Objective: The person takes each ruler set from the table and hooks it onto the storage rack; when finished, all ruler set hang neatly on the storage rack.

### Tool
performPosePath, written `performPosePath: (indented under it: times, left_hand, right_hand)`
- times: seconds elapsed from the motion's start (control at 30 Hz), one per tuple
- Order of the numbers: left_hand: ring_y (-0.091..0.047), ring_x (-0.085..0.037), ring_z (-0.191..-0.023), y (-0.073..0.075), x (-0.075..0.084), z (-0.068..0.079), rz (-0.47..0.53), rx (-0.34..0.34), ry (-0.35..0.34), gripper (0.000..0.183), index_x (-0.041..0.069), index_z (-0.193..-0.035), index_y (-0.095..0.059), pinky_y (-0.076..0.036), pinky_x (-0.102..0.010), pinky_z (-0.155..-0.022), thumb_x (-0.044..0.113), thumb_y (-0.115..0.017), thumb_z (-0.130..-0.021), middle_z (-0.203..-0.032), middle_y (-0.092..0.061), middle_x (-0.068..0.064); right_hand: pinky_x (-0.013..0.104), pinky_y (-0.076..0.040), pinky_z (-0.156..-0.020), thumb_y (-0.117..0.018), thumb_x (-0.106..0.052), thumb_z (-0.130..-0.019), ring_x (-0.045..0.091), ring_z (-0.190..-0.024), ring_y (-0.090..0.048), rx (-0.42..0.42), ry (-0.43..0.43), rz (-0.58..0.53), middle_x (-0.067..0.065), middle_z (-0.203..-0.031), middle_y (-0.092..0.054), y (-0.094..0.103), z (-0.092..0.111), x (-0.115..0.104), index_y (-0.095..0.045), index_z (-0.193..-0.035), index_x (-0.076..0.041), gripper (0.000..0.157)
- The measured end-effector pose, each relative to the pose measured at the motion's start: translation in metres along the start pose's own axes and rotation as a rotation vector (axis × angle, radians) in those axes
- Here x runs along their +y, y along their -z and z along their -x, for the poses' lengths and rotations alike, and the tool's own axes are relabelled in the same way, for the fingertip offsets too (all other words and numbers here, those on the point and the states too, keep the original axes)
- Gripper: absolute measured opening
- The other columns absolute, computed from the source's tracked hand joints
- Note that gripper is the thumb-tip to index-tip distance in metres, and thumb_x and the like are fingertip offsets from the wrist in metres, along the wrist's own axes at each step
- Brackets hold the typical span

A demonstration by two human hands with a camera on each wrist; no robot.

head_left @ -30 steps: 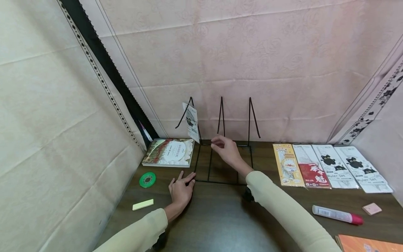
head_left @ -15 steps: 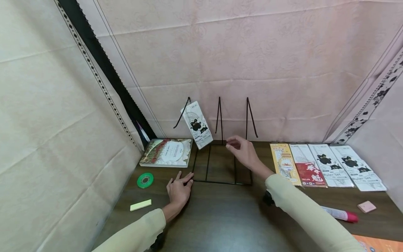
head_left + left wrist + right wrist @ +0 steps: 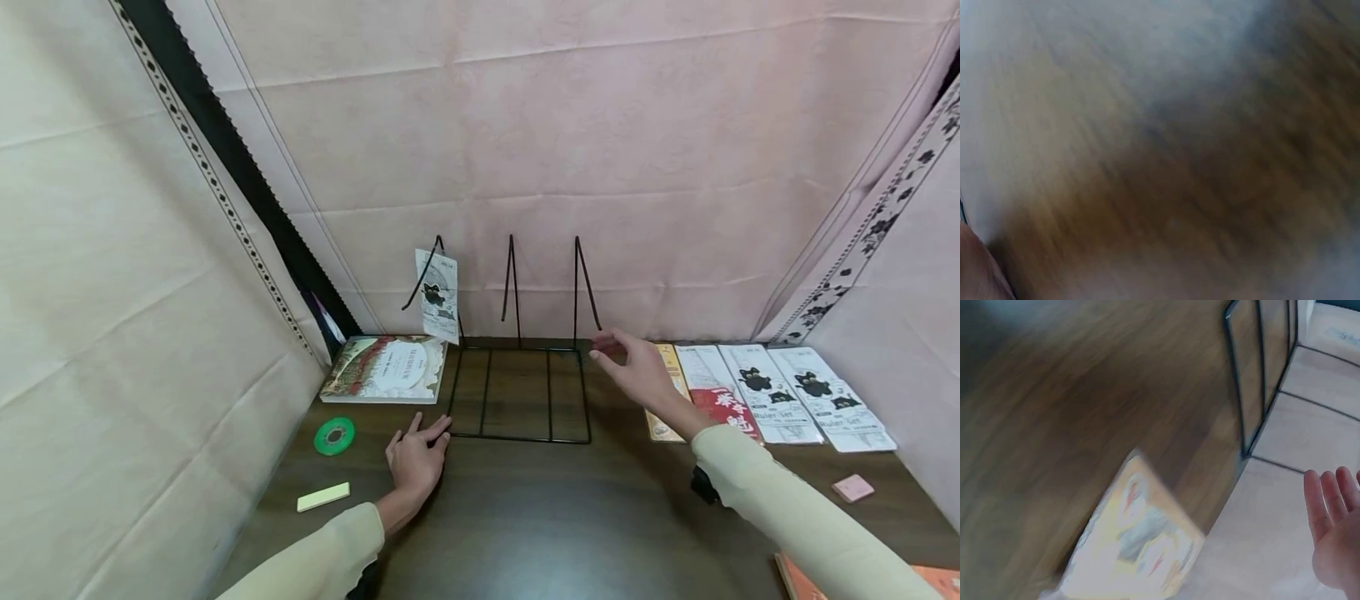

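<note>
A black wire rack [image 3: 517, 437] with three upright hooks stands on the dark wooden table. From its left hook hangs a white ruler set packet [image 3: 438, 292] with a black cat print. My left hand [image 3: 416, 458] rests at the rack's front left corner, fingers spread and touching the wire. My right hand [image 3: 637, 371] is just right of the rack, below the right hook's tip, fingers loosely bent and holding nothing. Right of it lie a yellow packet [image 3: 1141, 544], a red and white packet [image 3: 716, 387] and two white ruler set packets [image 3: 768, 392], partly behind the wrist.
On the left lie a book [image 3: 386, 371], a green disc [image 3: 334, 436] and a pale yellow strip [image 3: 323, 497]. A pink eraser-like block [image 3: 852, 488] and an orange book [image 3: 798, 579] are at right. Cloth walls [image 3: 675, 167] enclose the back and sides.
My right hand has moved right, away from the hanging packet, to beyond the rack. The packet has swung on the left hook. My left hand stays at the rack's corner.
</note>
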State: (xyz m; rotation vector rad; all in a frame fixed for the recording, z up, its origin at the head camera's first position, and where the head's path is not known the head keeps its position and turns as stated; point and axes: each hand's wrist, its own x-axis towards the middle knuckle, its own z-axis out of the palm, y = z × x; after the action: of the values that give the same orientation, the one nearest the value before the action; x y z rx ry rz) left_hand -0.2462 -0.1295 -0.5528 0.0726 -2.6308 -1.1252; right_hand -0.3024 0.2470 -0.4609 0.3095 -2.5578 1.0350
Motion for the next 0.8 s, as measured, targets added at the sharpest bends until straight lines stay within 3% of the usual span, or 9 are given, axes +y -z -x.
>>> performPosePath:
  times: [0.17,0.33,0.53,0.67,0.8]
  left_hand:
    - [-0.045,-0.020,-0.138,0.002,-0.001,0.000,-0.009,-0.010,0.008,0.029,0.028,-0.117,-0.071,-0.016,-0.053,-0.115,0.022,-0.069,-0.089,-0.120,-0.069,0.010]
    - [-0.044,-0.019,-0.139,0.002,0.000,-0.001,-0.005,-0.018,0.016,0.029,0.028,-0.118,-0.071,-0.015,-0.052,-0.115,0.023,-0.068,-0.089,-0.121,-0.068,0.011]
    - [-0.045,-0.021,-0.138,0.002,-0.001,-0.002,-0.007,-0.012,0.013,0.029,0.028,-0.116,-0.072,-0.017,-0.053,-0.114,0.022,-0.068,-0.089,-0.120,-0.069,0.010]
    - [-0.045,-0.021,-0.138,0.002,-0.001,-0.002,-0.007,-0.015,0.017,0.029,0.028,-0.117,-0.071,-0.016,-0.053,-0.115,0.022,-0.068,-0.089,-0.120,-0.069,0.010]
    - [-0.045,-0.020,-0.138,0.002,-0.001,-0.002,0.001,-0.009,0.016,0.028,0.028,-0.116,-0.072,-0.016,-0.052,-0.115,0.023,-0.068,-0.089,-0.119,-0.069,0.011]
  right_hand:
    - [0.038,-0.053,-0.076,-0.063,-0.048,-0.089,0.011,-0.093,-0.065,0.009,-0.016,0.059,-0.007,-0.103,-0.069,0.011,0.006,0.017,-0.063,-0.115,-0.027,0.033]
    - [0.041,-0.056,-0.074,-0.059,-0.057,-0.087,0.019,-0.099,-0.066,0.005,-0.042,0.131,0.000,-0.112,-0.068,0.027,0.016,0.034,-0.062,-0.120,-0.023,0.047]
    - [0.052,-0.053,-0.081,-0.060,-0.053,-0.089,0.032,-0.115,-0.056,-0.050,-0.098,0.188,0.010,-0.128,-0.056,0.044,0.026,0.054,-0.051,-0.136,-0.022,0.057]
    - [0.061,-0.045,-0.084,-0.061,-0.059,-0.086,0.042,-0.119,-0.050,-0.102,-0.183,0.266,0.020,-0.137,-0.047,0.055,0.030,0.066,-0.036,-0.147,-0.021,0.076]
    - [0.070,-0.039,-0.089,-0.062,-0.070,-0.078,0.054,-0.123,-0.041,-0.191,-0.306,0.342,0.035,-0.144,-0.033,0.064,0.031,0.078,-0.017,-0.155,-0.013,0.106]
